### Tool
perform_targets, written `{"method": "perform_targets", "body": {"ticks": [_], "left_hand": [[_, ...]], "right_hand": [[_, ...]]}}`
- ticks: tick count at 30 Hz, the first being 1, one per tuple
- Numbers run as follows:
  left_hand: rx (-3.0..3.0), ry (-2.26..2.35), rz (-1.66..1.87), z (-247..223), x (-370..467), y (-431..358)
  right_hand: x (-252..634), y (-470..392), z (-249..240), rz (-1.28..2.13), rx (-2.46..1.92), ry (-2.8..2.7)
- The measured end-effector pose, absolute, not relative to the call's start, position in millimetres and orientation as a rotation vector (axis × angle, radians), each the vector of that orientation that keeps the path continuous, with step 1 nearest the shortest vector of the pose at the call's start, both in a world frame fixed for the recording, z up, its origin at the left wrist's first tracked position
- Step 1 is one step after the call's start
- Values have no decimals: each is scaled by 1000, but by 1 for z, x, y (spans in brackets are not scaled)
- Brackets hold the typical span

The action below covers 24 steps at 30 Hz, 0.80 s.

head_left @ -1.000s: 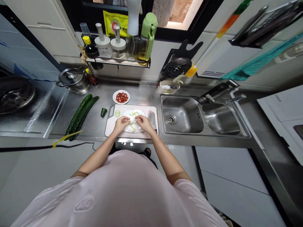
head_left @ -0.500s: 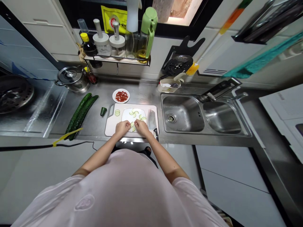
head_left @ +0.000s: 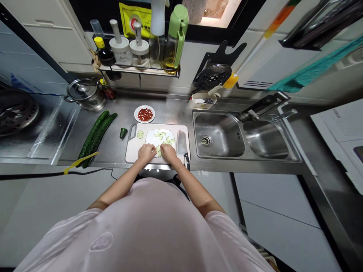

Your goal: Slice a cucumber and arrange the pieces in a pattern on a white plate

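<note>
Both hands work at the near part of a white square plate [head_left: 150, 136] lying on the cutting board [head_left: 132, 153]. My left hand [head_left: 146, 153] is closed at the plate's left side, with what looks like a pale cucumber slice at its pinched fingertips. My right hand [head_left: 169, 153] has its fingers bent together over the plate; what they hold, if anything, is hidden. Between the hands lie thin cucumber slices [head_left: 158, 149]. Further slices [head_left: 160, 134] form curved, fan-like patterns on the plate. A few round cucumber slices [head_left: 140, 134] sit on the board's left. A knife [head_left: 182, 142] lies along its right side.
Two whole cucumbers [head_left: 96, 136] and a cucumber end [head_left: 123, 133] lie left of the board. Behind it stands a small plate of red pieces [head_left: 144, 114]. A double sink [head_left: 218, 136] is on the right, a lidded pot [head_left: 85, 94] at back left.
My right hand has shifted slightly left and its fingers have curled in more over the slices. My left hand stays in nearly the same place. The camera view has tilted slightly.
</note>
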<state>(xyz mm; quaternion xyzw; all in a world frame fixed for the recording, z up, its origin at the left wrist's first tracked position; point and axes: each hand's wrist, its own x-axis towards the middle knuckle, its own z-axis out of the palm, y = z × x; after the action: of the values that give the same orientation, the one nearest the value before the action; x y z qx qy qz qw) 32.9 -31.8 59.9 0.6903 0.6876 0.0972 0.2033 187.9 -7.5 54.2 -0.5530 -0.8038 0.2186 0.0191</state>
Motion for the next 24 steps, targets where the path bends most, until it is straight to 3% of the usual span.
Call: {"method": "perform_targets", "body": {"ticks": [13, 24], "left_hand": [[2361, 1578, 347, 50, 29, -48], [2393, 1565, 364, 41, 29, -47]], "right_hand": [[188, -10, 55, 574, -1744, -2563], [195, -12, 53, 517, -1695, -2541]]}}
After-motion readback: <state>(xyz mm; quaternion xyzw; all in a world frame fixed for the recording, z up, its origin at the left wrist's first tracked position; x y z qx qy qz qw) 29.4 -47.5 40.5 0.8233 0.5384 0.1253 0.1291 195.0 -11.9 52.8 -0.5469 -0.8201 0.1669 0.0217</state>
